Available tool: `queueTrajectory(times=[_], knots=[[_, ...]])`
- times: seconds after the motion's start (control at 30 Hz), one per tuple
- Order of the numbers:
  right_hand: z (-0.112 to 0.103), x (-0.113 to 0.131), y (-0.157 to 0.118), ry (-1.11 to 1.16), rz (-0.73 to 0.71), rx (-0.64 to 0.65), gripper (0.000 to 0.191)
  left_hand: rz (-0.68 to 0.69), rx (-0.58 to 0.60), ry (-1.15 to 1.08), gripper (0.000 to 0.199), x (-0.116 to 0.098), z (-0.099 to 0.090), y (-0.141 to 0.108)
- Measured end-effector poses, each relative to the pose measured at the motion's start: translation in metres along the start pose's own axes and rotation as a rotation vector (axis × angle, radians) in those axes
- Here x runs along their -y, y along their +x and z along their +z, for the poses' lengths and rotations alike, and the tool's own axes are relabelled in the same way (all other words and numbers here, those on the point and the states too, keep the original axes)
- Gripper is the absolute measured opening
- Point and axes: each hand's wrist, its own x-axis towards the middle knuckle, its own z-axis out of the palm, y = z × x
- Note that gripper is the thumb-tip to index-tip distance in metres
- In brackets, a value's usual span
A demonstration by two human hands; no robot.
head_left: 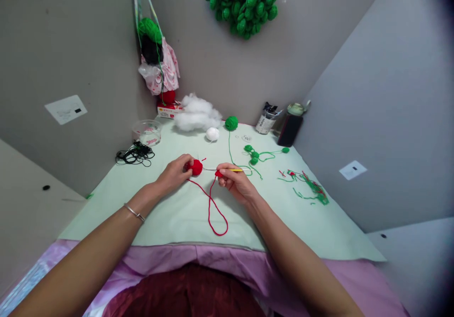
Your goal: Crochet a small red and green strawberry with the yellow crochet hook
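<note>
My left hand (177, 171) is closed on a ball of red yarn (196, 167) above the table. In my right hand (232, 180) a crochet hook with a yellow handle (237, 170) lies between thumb and fingers, its thin metal shaft pointing left at the ball. A small red yarn piece (219, 173) is also pinched in the right fingers; its exact shape is mostly hidden. Red yarn (222, 234) runs from beside the ball, loops down over the tabletop and rises to that small piece. Between the hands there is a narrow gap.
White stuffing (196, 113), a white ball (212, 134) and green yarn (231, 123) sit at the back. Green crocheted pieces (253, 155) and yarn scraps (317, 191) lie right. Black cord (135, 154) and a clear tub (147, 132) stand left; a dark phone (290, 130) leans back right.
</note>
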Motion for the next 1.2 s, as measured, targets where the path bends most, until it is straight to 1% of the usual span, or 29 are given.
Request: queueTrajectory(times=[0.1, 0.27, 0.37, 0.43, 0.6, 0.8, 0.9, 1.0, 1.2], knots=[[-0.0006, 0.0005, -0.0012, -0.002, -0.006, -0.008, 0.026, 0.007, -0.007, 0.022, 0.009, -0.0014, 0.0006, -0.0021], [0.0000, 0.0011, -0.0023, -0.004, -0.004, -0.011, 0.026, 0.040, -0.045, 0.087, 0.016, -0.0065, 0.0011, -0.0041], [0.0003, 0.0012, -0.0025, -0.001, -0.003, -0.010, 0.027, 0.066, -0.062, 0.132, 0.009, -0.0072, 0.0009, -0.0042], [0.0004, 0.0013, -0.0026, 0.000, -0.002, -0.011, 0.027, 0.078, -0.057, 0.149, 0.008, -0.0063, 0.0011, -0.0043], [0.0006, 0.0013, -0.0028, 0.001, 0.003, -0.010, 0.027, 0.129, -0.041, 0.180, 0.022, -0.0041, 0.0022, -0.0045], [-0.0003, 0.0003, -0.0019, -0.010, 0.010, -0.007, 0.027, 0.181, -0.061, 0.181, 0.005, -0.0056, 0.0026, -0.0052], [-0.0008, -0.0007, -0.0014, -0.015, 0.010, -0.002, 0.026, 0.199, -0.060, 0.165, 0.006, -0.0066, 0.0039, -0.0060], [-0.0012, -0.0015, -0.0011, -0.020, 0.011, 0.002, 0.025, 0.183, -0.076, 0.170, 0.008, -0.0064, 0.0046, -0.0065], [-0.0016, -0.0027, 0.0000, -0.024, 0.015, -0.004, 0.025, 0.090, -0.134, 0.200, 0.008, -0.0017, 0.0043, -0.0075]])
